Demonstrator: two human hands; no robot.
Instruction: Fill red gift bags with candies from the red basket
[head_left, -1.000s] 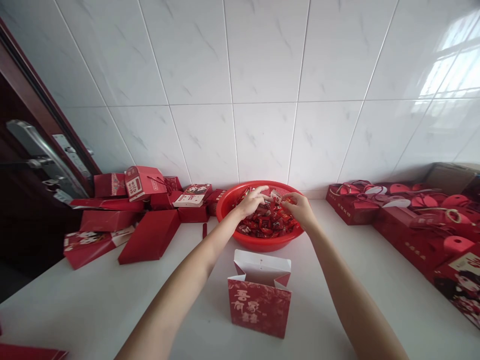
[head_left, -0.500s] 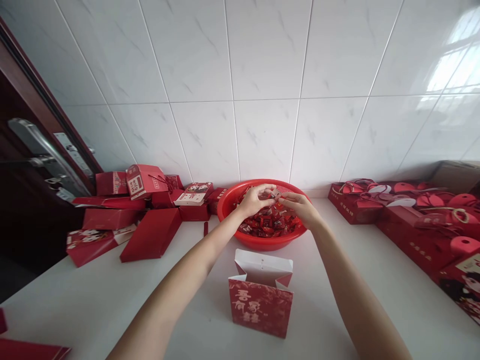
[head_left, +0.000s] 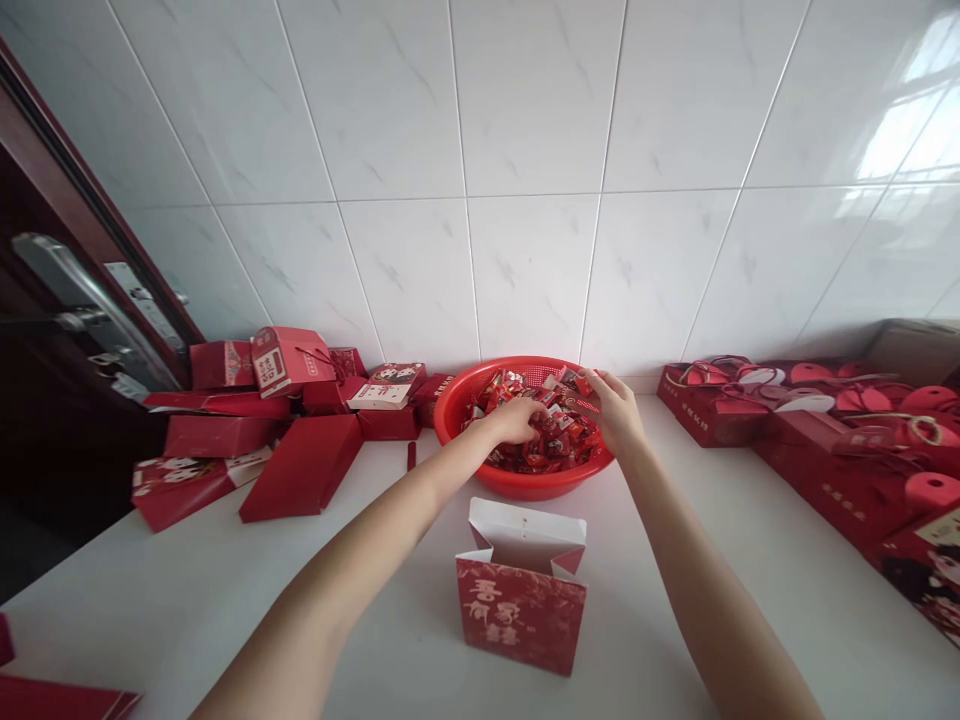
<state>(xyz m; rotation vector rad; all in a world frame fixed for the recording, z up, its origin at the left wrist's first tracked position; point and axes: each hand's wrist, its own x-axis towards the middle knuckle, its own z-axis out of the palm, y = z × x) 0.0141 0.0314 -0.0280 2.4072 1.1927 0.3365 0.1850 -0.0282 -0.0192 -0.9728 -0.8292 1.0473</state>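
Note:
A red plastic basket (head_left: 540, 487) holds many red-wrapped candies (head_left: 559, 440). My left hand (head_left: 517, 420) reaches down among the candies with its fingers bent; its fingertips are hidden there. Over the basket's right side is my right hand (head_left: 616, 408), its fingers closed round red wrapped candy at the rim. In front of the basket an open red paper box (head_left: 521, 615) stands upright, white inside, with pale characters on its front. Neither hand touches this box.
Red boxes (head_left: 300, 470) lie piled at the left, near a dark door with a metal handle (head_left: 64, 275). Filled red boxes with cord handles (head_left: 817, 480) line the right side. A white tiled wall (head_left: 532, 270) rises behind the basket.
My hands have moved apart from above the basket's middle. The left one went down into the candies, and the right one shifted slightly right, to the rim.

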